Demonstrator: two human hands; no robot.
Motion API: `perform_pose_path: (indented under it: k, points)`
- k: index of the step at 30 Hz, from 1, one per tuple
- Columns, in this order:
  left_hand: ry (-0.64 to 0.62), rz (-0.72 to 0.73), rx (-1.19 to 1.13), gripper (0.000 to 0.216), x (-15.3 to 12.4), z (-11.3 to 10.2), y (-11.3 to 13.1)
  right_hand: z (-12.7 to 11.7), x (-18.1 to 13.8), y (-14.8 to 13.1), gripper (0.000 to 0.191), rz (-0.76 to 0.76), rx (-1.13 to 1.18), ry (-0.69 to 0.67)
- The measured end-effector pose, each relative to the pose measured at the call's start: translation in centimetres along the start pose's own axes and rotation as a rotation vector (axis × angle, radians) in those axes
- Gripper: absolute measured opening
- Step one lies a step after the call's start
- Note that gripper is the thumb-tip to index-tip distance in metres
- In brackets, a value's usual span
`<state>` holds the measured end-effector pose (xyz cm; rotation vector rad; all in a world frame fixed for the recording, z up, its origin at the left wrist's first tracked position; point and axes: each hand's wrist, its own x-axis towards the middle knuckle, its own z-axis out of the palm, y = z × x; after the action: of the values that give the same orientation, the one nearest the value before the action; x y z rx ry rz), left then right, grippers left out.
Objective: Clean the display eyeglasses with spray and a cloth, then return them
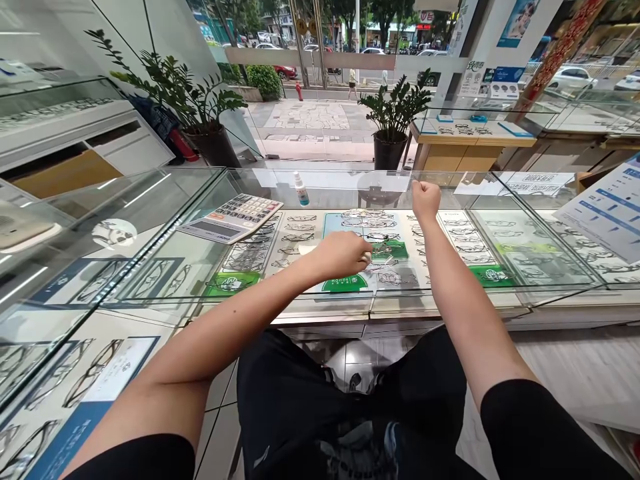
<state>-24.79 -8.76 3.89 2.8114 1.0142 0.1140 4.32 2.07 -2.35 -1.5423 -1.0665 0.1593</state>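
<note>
Over the middle of the glass display counter (345, 308), my left hand (345, 255) is closed, knuckles up. A bit of something white shows at its fingertips; what it grips I cannot make out. Just beyond the fingers are thin-rimmed eyeglasses (383, 237); whether they touch the hand is unclear. A pale, cloth-like scrap (307, 249) peeks out behind my left wrist. My right hand (426, 199) makes a fist farther forward, near the counter's back edge. Its fingers are curled in, and anything inside is hidden.
On the glass top lie a large calculator (235, 217) and an upright spray bottle (301, 189). Rows of eyeglasses (469, 239) fill the case below. A printed sheet (607, 208) stands at the right. Beyond the counter are potted plants (393, 110) and a glass shopfront.
</note>
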Motion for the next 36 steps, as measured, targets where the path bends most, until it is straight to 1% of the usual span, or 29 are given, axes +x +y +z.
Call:
perform_pose_path:
  k: [5, 8, 14, 19, 23, 28, 30, 34, 36]
  points:
    - [-0.138, -0.052, 0.145, 0.018, 0.0, 0.1, 0.3, 0.3, 0.1, 0.5, 0.060, -0.007, -0.005, -0.010]
    - [-0.174, -0.072, 0.189, 0.023, 0.0, 0.3, 0.5, 0.6, 0.2, 0.7, 0.059, -0.022, -0.015, -0.002]
    - [-0.153, -0.101, 0.190, 0.023, 0.7, 0.7, 0.4, 0.7, 0.2, 0.6, 0.057, -0.026, -0.036, -0.011]
    - [-0.158, -0.109, 0.165, 0.025, 1.4, 0.7, 0.0, 0.5, 0.0, 0.2, 0.056, -0.038, -0.036, -0.032]
    - [-0.168, -0.103, 0.117, 0.024, 1.8, 0.2, -0.5, 0.4, -0.1, 0.0, 0.057, -0.026, -0.025, -0.036]
    - [-0.117, -0.154, 0.128, 0.024, 3.2, -0.7, -1.6, 0.4, -0.2, -0.1, 0.058, -0.019, -0.017, -0.035]
    - [-0.132, -0.159, 0.140, 0.023, 4.0, -0.7, -2.0, 0.5, -0.2, -0.1, 0.058, -0.019, -0.030, -0.036]
    - [-0.190, -0.149, 0.080, 0.020, 5.4, -0.2, -2.7, 0.5, -0.2, -0.1, 0.057, -0.013, -0.033, -0.054]
    - [-0.191, -0.160, 0.062, 0.021, 5.8, -0.1, -2.9, 0.6, -0.2, 0.0, 0.057, -0.013, -0.030, -0.064]
